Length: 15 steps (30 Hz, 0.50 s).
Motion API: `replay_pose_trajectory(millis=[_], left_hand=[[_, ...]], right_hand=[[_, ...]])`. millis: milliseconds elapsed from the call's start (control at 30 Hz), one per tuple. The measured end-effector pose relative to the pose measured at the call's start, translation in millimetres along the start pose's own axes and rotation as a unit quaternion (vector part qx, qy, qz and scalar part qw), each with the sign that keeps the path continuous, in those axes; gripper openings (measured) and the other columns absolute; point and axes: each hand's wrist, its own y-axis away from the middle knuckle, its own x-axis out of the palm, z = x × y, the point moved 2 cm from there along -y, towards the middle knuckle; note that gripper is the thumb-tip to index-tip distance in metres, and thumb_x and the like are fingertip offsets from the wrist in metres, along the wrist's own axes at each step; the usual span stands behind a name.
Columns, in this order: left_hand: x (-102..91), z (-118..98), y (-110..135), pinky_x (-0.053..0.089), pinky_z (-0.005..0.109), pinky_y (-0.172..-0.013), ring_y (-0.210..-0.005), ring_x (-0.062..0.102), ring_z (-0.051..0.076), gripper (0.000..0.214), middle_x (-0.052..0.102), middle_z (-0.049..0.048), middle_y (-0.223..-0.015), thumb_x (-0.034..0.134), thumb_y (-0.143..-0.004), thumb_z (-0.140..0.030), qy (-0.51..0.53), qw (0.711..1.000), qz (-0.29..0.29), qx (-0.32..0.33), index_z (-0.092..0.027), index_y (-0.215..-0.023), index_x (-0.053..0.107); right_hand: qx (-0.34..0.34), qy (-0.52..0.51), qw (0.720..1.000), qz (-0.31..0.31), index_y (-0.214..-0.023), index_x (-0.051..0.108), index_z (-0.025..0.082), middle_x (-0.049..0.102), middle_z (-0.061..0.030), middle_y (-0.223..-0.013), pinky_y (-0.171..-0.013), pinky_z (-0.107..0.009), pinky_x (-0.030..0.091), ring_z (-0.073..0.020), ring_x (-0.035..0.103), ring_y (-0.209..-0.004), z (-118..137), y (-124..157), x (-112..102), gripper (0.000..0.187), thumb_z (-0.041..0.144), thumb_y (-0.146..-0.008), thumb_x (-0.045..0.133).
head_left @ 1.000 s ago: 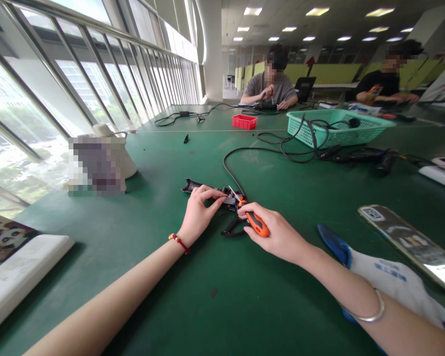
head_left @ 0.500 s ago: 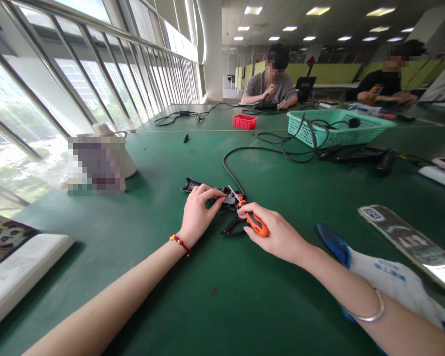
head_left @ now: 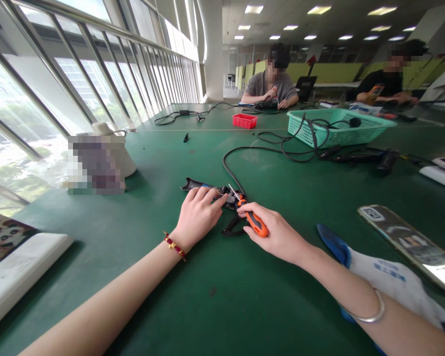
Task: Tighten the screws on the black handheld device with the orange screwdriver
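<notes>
An opened black corded device (head_left: pixel 230 200) lies on the green table, its inner parts and wires exposed and a hollow end of its casing pointing left. My left hand (head_left: pixel 202 212) rests over it from the near side, fingers curled onto it and the index finger on the inner parts; the other fingertips are partly hidden. In my right hand (head_left: pixel 279 232) is a screwdriver (head_left: pixel 257 224) with an orange and black handle, its thin shaft tilted up and left over the device. A curved black piece (head_left: pixel 231 228) lies just below the device.
A grey cable runs back toward a green basket (head_left: pixel 341 128) holding cords. A small red tray (head_left: pixel 245 121) stands mid-table. To the right lie a phone (head_left: pixel 411 247) and a white-blue cloth item (head_left: pixel 385 277); a white box (head_left: pixel 22 272) is at left. Two people sit across.
My left hand has turned and shifted slightly left and down, its thumb and index pinch at the inner parts loosened. My right hand and the screwdriver have hardly moved.
</notes>
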Motion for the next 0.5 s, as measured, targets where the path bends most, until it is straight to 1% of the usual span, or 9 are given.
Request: replay_pose_trajectory(millis=[167,267,400,500], left_hand=[[2.7,-2.1,-3.0,0.041,0.038,-0.082,-0.094,0.056,0.024,0.034,0.063,0.0101,-0.105,0.045,-0.084,-0.016,-0.034,0.999,0.022,-0.019,-0.019,-0.114,0.059],[3.5,-3.3,-2.6,0.041,0.038,-0.083,-0.094,0.056,0.024,0.033,0.063,0.0103,-0.108,0.045,-0.084,-0.017,-0.051,0.998,0.028,-0.031,-0.016,-0.115,0.059],[-0.4,-9.4,2.9,0.041,0.035,-0.084,-0.094,0.057,0.023,0.034,0.062,0.0098,-0.11,0.045,-0.088,-0.027,-0.069,0.997,0.032,-0.034,-0.012,-0.115,0.058],[-4.6,-16.0,8.0,0.043,0.034,-0.078,-0.087,0.058,0.022,0.032,0.064,0.0086,-0.102,0.047,-0.088,-0.033,-0.063,0.994,0.072,-0.053,-0.013,-0.109,0.061]], right_hand=[[0.014,0.027,0.999,-0.018,-0.11,0.049,0.025,0.06,-0.0036,-0.114,-0.089,-0.031,0.046,-0.0175,0.06,-0.098,-9.0,-2.7,-0.4,0.035,0.019,-0.076,0.053],[0.02,0.034,0.999,-0.017,-0.112,0.049,0.025,0.059,-0.0042,-0.116,-0.089,-0.031,0.045,-0.0176,0.059,-0.099,-12.5,-4.2,-0.5,0.036,0.02,-0.077,0.053],[0.023,0.047,0.999,-0.004,-0.114,0.047,0.026,0.058,-0.0038,-0.118,-0.089,-0.032,0.045,-0.0181,0.059,-0.099,-12.8,-4.2,-0.5,0.037,0.021,-0.078,0.052],[0.025,0.06,0.998,0.004,-0.116,0.046,0.027,0.057,-0.0039,-0.119,-0.089,-0.033,0.045,-0.0187,0.06,-0.098,-11.9,-3.5,-0.5,0.038,0.021,-0.079,0.052]])
